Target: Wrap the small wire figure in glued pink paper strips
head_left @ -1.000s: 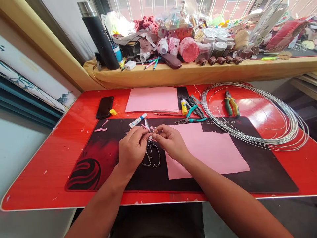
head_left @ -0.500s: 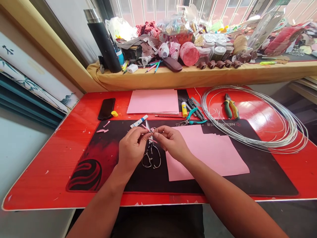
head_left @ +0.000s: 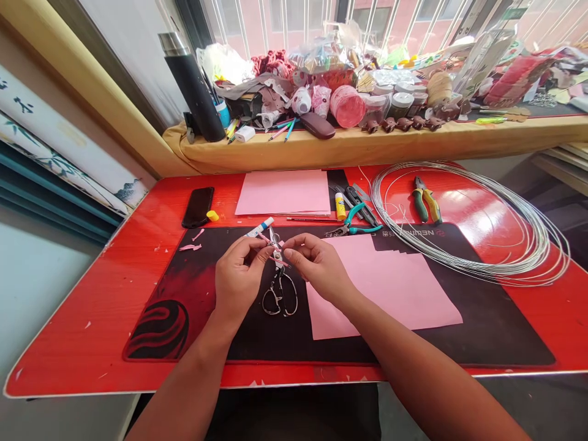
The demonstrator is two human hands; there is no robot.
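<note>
My left hand (head_left: 239, 272) pinches a thin pink paper strip (head_left: 279, 261) that seems wrapped on a bit of wire. My right hand (head_left: 319, 266) is closed at the other side of the same small piece, its thumb and forefinger together near a wire loop. Directly below and behind the fingertips lie silver scissors (head_left: 280, 294), blades pointing away, on the dark mat (head_left: 257, 337). A white and blue glue tube (head_left: 260, 227) rests just beyond my left fingers. Beneath my right wrist is a pink paper sheet (head_left: 386, 288) with a stepped edge.
Teal-handled pliers (head_left: 353, 220), a yellow glue stick (head_left: 340, 206) and a cutter (head_left: 361, 205) lie behind the mat. A big wire coil (head_left: 528, 245) and green-yellow pliers (head_left: 426, 201) are right. A phone (head_left: 197, 207), pink sheets (head_left: 282, 193) and paper scraps (head_left: 190, 247) also show.
My hands have parted slightly at the fingertips, the left one shifting a little left. More of the small pink piece and scissors shows between them. The camera view has tilted slightly.
</note>
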